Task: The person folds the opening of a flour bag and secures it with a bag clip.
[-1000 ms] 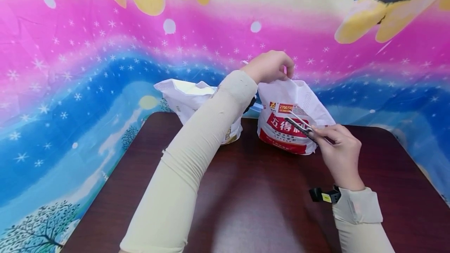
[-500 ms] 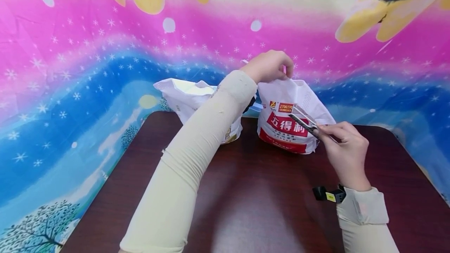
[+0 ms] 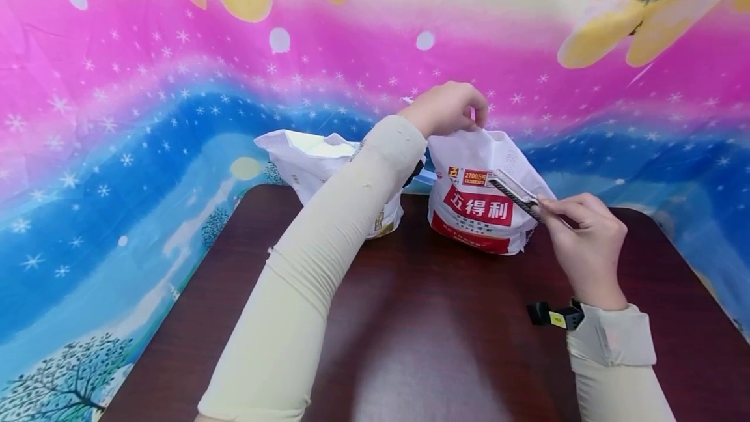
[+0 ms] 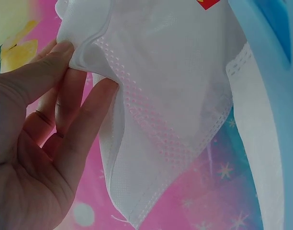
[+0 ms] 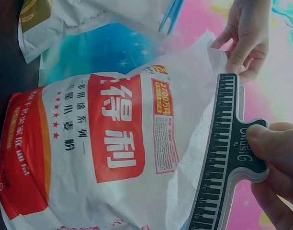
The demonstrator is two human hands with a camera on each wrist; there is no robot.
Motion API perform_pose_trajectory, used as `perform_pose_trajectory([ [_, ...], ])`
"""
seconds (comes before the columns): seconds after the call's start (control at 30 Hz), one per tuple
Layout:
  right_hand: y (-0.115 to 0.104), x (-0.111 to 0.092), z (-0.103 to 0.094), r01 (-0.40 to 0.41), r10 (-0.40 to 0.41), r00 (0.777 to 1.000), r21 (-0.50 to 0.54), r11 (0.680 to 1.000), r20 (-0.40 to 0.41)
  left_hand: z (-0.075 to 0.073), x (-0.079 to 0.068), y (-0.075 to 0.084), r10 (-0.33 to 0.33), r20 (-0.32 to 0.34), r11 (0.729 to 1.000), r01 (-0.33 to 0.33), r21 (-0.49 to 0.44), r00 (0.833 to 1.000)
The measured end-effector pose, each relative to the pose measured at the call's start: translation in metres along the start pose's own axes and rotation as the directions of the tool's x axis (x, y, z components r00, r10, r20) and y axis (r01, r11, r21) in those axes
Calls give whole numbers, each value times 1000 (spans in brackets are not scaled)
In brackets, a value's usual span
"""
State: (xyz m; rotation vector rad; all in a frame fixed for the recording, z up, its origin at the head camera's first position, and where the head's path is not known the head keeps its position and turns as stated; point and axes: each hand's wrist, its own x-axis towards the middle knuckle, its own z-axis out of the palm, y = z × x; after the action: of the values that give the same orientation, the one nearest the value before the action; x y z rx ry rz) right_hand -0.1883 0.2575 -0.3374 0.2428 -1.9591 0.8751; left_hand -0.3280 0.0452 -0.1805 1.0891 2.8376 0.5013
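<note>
A white flour bag (image 3: 477,210) with red printing stands toward the back of the table. My left hand (image 3: 451,108) reaches across to its top and pinches a corner of the folded rim, seen close in the left wrist view as white perforated fabric (image 4: 151,110) between thumb and fingers. Between the thumb and fingers of my right hand (image 3: 588,239) is a sheet-music clip (image 5: 218,143) with a piano-key pattern. The clip is in front of the bag's upper right side; whether it touches the bag cannot be told.
To the left stands a second white bag (image 3: 305,165), partly hidden behind my left sleeve (image 3: 316,266). A light blue strip (image 5: 171,18) lies along it. The dark wooden table (image 3: 398,344) ends at a printed cloth backdrop (image 3: 146,103).
My right hand has moved right and slightly up with the sheet-music clip, uncovering more of the red label. The left hand keeps its pinch on the flour bag's rim.
</note>
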Motion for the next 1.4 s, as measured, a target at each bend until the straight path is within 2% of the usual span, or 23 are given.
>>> perform_pose_trajectory([
  [0.43, 8, 11, -4, 7, -8, 999, -20, 1000, -44, 2, -2, -1, -4, 0, 1000, 4, 11, 1000],
  [0.67, 14, 18, -5, -7, 8, 996, 4, 1000, -84, 2, -2, -1, -4, -8, 1000, 4, 14, 1000],
  [1.03, 17, 24, -7, 19, -23, 997, -50, 999, -68, 1, -3, 1, 3, -11, 1000, -3, 22, 1000],
  [1.4, 19, 30, -8, -3, 0, 1000, -95, 995, -30, 0, -1, 1, 18, -17, 999, -17, 42, 1000],
])
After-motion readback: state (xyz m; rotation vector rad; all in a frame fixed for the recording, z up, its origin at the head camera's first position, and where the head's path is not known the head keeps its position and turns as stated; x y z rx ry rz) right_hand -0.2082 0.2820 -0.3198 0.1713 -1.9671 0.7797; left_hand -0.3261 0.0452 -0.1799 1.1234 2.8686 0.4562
